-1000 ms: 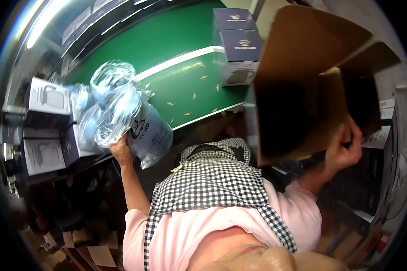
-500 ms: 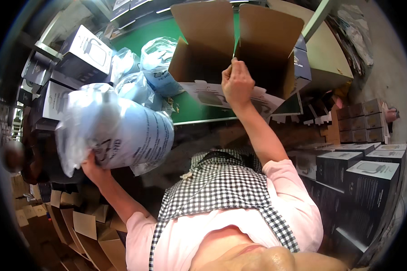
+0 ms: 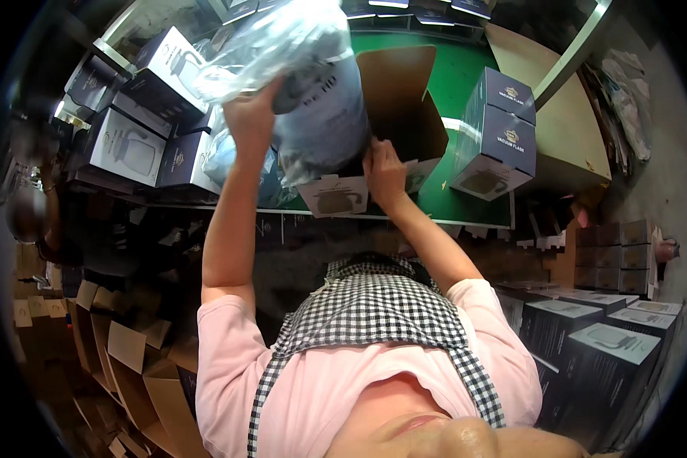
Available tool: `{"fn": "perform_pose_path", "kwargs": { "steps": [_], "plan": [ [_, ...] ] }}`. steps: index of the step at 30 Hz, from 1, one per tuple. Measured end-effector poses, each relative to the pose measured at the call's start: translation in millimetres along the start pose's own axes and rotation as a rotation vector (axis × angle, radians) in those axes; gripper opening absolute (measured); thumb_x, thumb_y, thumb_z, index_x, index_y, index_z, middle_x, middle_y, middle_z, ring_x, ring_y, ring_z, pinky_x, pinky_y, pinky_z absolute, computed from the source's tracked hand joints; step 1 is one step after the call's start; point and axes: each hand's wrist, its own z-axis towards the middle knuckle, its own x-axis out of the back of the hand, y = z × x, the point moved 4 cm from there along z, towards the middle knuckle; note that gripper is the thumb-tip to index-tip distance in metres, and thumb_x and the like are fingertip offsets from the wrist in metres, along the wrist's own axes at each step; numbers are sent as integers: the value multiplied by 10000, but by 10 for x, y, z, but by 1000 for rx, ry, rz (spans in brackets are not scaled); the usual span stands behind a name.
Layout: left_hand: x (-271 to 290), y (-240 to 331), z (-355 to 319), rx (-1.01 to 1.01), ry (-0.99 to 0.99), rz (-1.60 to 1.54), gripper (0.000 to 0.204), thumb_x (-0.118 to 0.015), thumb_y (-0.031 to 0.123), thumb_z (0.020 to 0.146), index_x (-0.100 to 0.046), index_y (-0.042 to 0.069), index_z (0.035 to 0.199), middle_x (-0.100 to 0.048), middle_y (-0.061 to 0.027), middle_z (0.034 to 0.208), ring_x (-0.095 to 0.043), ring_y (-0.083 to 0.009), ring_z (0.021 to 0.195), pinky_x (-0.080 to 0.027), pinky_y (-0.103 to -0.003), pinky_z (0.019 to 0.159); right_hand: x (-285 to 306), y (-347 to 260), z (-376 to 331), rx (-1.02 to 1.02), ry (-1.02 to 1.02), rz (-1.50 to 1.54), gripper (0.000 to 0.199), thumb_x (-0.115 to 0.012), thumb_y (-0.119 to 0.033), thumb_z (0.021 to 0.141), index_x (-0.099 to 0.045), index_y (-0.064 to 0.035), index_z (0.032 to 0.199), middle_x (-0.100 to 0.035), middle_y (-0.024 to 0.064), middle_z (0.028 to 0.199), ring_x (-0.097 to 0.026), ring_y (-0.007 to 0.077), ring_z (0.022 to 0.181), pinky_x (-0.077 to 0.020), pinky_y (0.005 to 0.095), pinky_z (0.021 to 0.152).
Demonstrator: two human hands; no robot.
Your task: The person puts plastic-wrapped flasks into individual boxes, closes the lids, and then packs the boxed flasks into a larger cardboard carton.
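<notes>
My left hand (image 3: 253,114) grips the gathered clear plastic around a light-blue, cylinder-shaped flask (image 3: 324,114). The bagged flask is tilted over the left part of an open cardboard box (image 3: 332,197), and its lower end is at the opening. At the box's near rim, my right hand (image 3: 387,172) has its fingers bent over the edge, closed on the cardboard beside the flask's base. The box is brown inside, with a printed jug on its white front; one raised flap (image 3: 395,69) shows behind the flask.
Closed dark flask boxes (image 3: 496,137) stand right of the open box on the green table (image 3: 466,57). More boxes (image 3: 126,149) and a bagged blue flask (image 3: 263,179) are at the left. Boxes (image 3: 611,366) are stacked low right; open cartons (image 3: 141,374) lie low left.
The bagged flask has moved up and right, from beside the table to over the box. My right hand has lowered along the box's front, and the box looks narrower and turned.
</notes>
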Motion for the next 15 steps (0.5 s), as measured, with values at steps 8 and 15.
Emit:
{"fn": "perform_pose_path", "kwargs": {
  "steps": [8,15],
  "plan": [
    [-309,-1119,-712,-720,-170,948,265,-648,140,774,-652,31,1015,-618,-125,918,-600,-305,860,-425,-455,757,67,71,151,170,-17,130,345,-659,16,745,-557,-37,1071,-531,121,851,-601,313,774,-517,394,581],
    [-661,-915,-1006,-719,-353,1417,538,-542,235,888,-482,-33,1350,-416,-244,1432,-269,-373,1411,-214,-611,1093,-4,186,284,322,-11,197,335,-650,24,718,-565,-54,1033,-534,125,842,-590,303,757,-511,386,577]
  ]
}}
